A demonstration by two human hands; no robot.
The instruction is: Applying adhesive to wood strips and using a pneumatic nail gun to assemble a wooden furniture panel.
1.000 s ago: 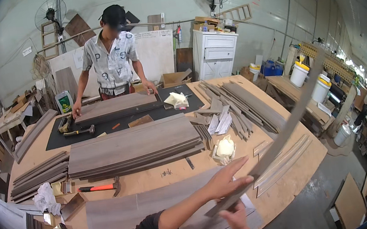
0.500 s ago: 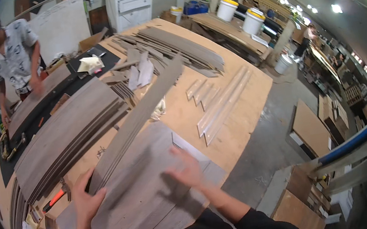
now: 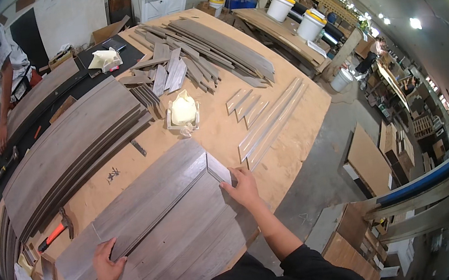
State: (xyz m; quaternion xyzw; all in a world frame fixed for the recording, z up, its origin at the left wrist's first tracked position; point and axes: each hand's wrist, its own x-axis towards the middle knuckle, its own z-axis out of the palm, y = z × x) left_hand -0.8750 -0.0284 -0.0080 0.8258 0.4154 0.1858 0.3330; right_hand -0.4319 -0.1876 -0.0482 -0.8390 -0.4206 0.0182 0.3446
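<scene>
A grey wood-grain panel (image 3: 183, 253) made of planks lies in front of me. Across it, slanting up to the right, rests a long grey trim strip (image 3: 161, 208) with a grooved edge. My left hand (image 3: 109, 264) curls around its near left end, thumb apart from the fingers. At the strip's far end a short mitred trim piece (image 3: 217, 167) meets it at a corner. My right hand (image 3: 242, 187) grips this short piece at its outer edge, thumb on the panel side. The undersides of both pieces are hidden.
An orange-handled hammer (image 3: 55, 233) lies left of the panel. Beyond are stacked planks (image 3: 74, 137), a cream bag in a tray (image 3: 183, 111), loose offcuts (image 3: 173, 70) and glossy light strips (image 3: 273, 125). A co-worker (image 3: 2, 67) leans over the far left side.
The long trim strip, earlier raised diagonally at my left hand, now lies on the panel. My right hand has moved from hovering open to the short trim piece. The co-worker leans lower.
</scene>
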